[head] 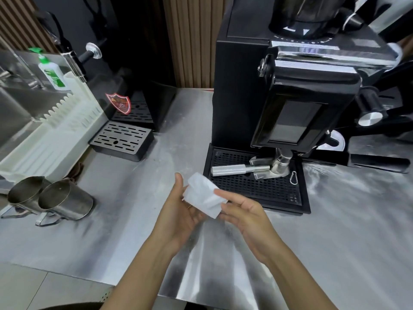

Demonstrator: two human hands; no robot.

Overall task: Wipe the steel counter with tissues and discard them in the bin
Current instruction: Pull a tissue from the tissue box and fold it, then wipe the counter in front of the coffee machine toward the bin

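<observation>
Head cam: both hands were up over the brushed steel desk, just in front of the black coffee grinder. The white folded tissue sat between them, off the surface. The left hand lay palm-up under it with relaxed fingers, more cradling than clenching. The right hand pinched its near edge between thumb and fingers.

Looked like the folding step to me. I'd make a flat pad, press it down with flat fingers and wipe in overlapping strokes, since the steel looked streaky and dusty. I'd also steer round the two steel jugs lying on their sides. No bin was in view.
</observation>
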